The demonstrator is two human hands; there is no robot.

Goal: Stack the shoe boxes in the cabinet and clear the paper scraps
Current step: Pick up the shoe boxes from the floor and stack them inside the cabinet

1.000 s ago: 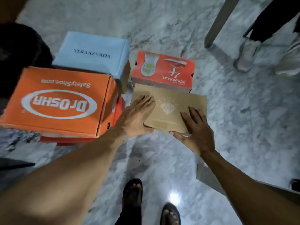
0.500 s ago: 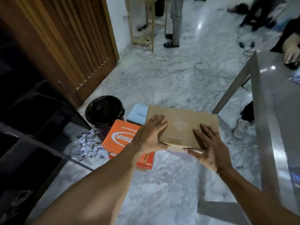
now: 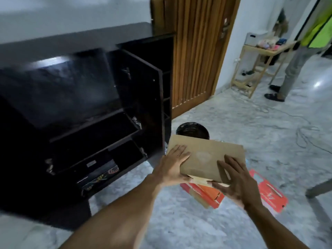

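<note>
I carry a plain brown shoe box in the air, to the right of the open black cabinet. My left hand grips its near left corner, fingers on the lid and thumb beneath. My right hand grips the near right edge the same way. Below the box lie an orange shoe box and a red shoe box on the marble floor. A dark printed box sits on the cabinet's lowest shelf. No paper scraps are in sight.
A black waste bin stands behind the carried box, beside the cabinet's open door. A slatted wooden door is at the back. A person stands far right by a small wooden table. Cables trail on the floor.
Both hands lifted the brown box off the floor pile and swung it left. My view rose and turned, so the cabinet now faces me; the blue box and scraps left view.
</note>
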